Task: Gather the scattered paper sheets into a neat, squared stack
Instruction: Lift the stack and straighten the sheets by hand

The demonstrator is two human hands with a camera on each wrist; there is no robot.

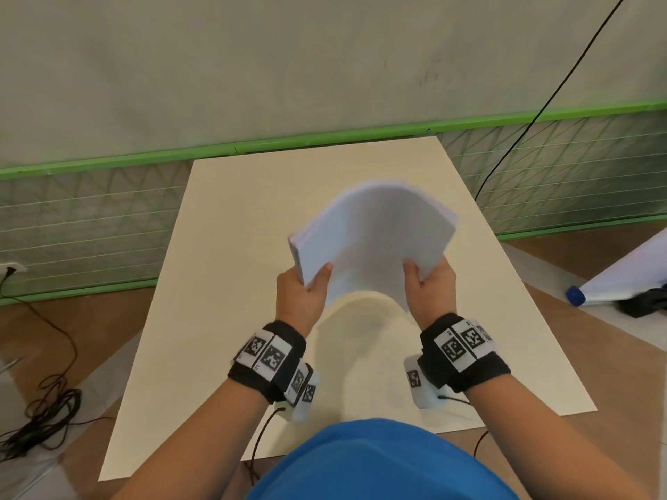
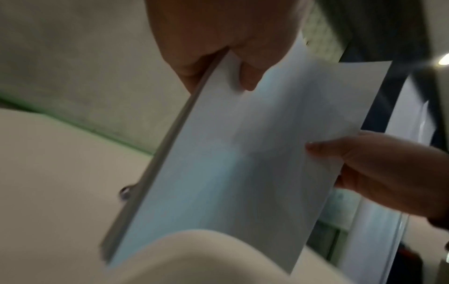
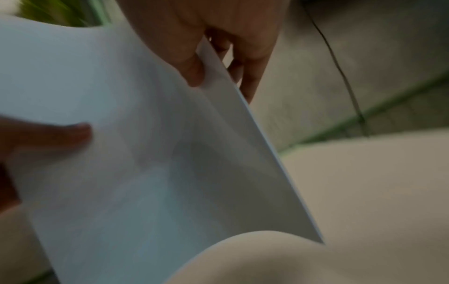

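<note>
Floor left of the surface (image 1: pixel 223 247): a tangle of black cables (image 1: pixel 43 405) and a wall socket (image 1: pixel 12 267). Green-framed mesh panel (image 1: pixel 90 211) runs behind the surface's far edge.

Your left hand (image 1: pixel 301 295) grips the paper stack (image 1: pixel 371 236) at its near-left corner: thumb on top, fingers curled underneath. Left wrist view shows the same pinch, thumb (image 2: pixel 248 76) on the top sheet, stack edge (image 2: pixel 155 159) showing many layers. A black band with printed marker tags (image 1: pixel 269 359) sits on that wrist.

The stack is off the surface, held in the air above its middle. It bows upward in an arch between your hands, far end drooping toward the far edge. Sheet edges look roughly flush, but motion blur hides the detail. Its shadow falls on the surface below, toward the near edge.

Your right hand (image 1: pixel 429 283) grips the near-right corner the same way: thumb on top, fingers (image 3: pixel 250 76) wrapped under the edge in the right wrist view. Same tagged band (image 1: pixel 463 350) on that wrist.

Right of the surface: a black cable (image 1: pixel 541 113) hanging across the wall, and a white roll with a blue cap (image 1: pixel 575 295) on the floor.
</note>
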